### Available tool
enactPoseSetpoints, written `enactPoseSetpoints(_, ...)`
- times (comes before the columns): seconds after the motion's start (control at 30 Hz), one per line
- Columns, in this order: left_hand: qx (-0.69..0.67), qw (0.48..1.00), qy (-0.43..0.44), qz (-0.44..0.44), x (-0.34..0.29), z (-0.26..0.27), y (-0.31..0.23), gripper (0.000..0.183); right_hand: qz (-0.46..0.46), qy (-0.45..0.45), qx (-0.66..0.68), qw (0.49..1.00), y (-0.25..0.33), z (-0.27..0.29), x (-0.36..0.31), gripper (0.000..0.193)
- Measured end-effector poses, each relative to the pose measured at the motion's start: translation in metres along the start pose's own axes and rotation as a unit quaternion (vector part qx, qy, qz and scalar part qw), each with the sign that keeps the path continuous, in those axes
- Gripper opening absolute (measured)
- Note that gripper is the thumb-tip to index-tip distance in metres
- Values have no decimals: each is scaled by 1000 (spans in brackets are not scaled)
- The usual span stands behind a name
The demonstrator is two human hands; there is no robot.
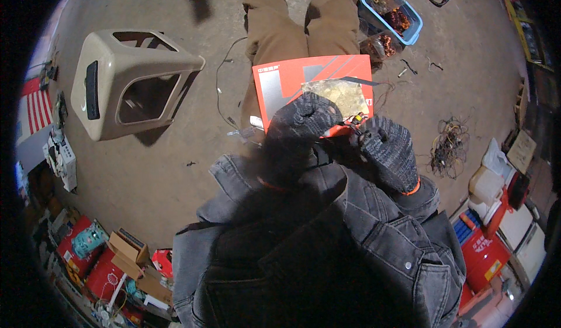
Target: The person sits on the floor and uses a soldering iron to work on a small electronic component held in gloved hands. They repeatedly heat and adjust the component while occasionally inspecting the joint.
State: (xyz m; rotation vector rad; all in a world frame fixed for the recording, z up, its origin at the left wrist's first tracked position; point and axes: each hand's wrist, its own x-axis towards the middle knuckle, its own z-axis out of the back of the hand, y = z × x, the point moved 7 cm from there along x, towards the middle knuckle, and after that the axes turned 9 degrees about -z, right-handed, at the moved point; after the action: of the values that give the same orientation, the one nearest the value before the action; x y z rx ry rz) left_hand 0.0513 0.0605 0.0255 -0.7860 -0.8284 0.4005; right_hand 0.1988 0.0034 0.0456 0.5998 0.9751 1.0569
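Both my hands wear grey knitted gloves and meet close together over my lap. My left hand [310, 117] has curled fingers beside a small red piece [336, 130], which looks like a tool handle. My right hand [388, 150] is closed at its other side. Between the fingertips shows a small yellow and black part [357, 118]; what each hand grips is mostly hidden by the gloves. Under them, a red printed board or flat box [280, 94] lies across my brown trousers, with a worn yellowish flat piece [339, 92] and a dark strip on it.
A beige plastic stool [105, 94] lies on its side at the left. At the far right stands a blue-rimmed tub [416, 31] with copper-coloured coils. A wire tangle [450, 147] and a thin cable [218, 80] lie on the floor. Cartons [127, 252] and a red drum [485, 255] line the near corners.
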Motion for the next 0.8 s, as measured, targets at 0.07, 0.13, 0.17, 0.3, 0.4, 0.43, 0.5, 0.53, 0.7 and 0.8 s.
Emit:
enactPoseSetpoints(0.07, 31, 999, 27, -13, 5, 0, -5, 16, -3, -53, -6, 999, 3, 1, 2, 15)
enactPoseSetpoints(0.13, 3, 1000, 21, -4, 10, 2, -7, 15, 71, -80, -97, 989, 15, -1, 1, 21)
enactPoseSetpoints(0.17, -14, 1000, 17, 2, 11, 3, -9, 15, 94, -89, -104, 986, 19, -2, 0, 21)
enactPoseSetpoints(0.3, -234, 940, -30, 246, -3, -4, 11, 12, 159, -107, -241, 951, 23, -10, -1, 18)
enactPoseSetpoints(0.4, -188, 963, -50, 185, -4, -3, 9, 11, 160, -87, -207, 961, 20, -10, -1, 15)
enactPoseSetpoints(0.43, -119, 987, -44, 95, -1, -2, 4, 10, 154, -84, -172, 969, 19, -7, -1, 14)
enactPoseSetpoints(0.5, -90, 994, -56, 19, -3, -7, 3, 9, 50, -43, -69, 995, 6, -5, 4, 13)
enactPoseSetpoints(0.53, -129, 988, -75, 34, -6, -11, 10, 8, 3, -27, -14, 1000, 1, -5, 5, 13)
enactPoseSetpoints(0.7, -239, 961, -42, 132, -20, -23, 27, 10, -83, 46, 68, 993, -8, -8, 7, 18)
enactPoseSetpoints(0.8, -111, 990, -36, 81, -12, -16, 11, 12, -145, 67, 111, 981, -21, -10, 6, 20)
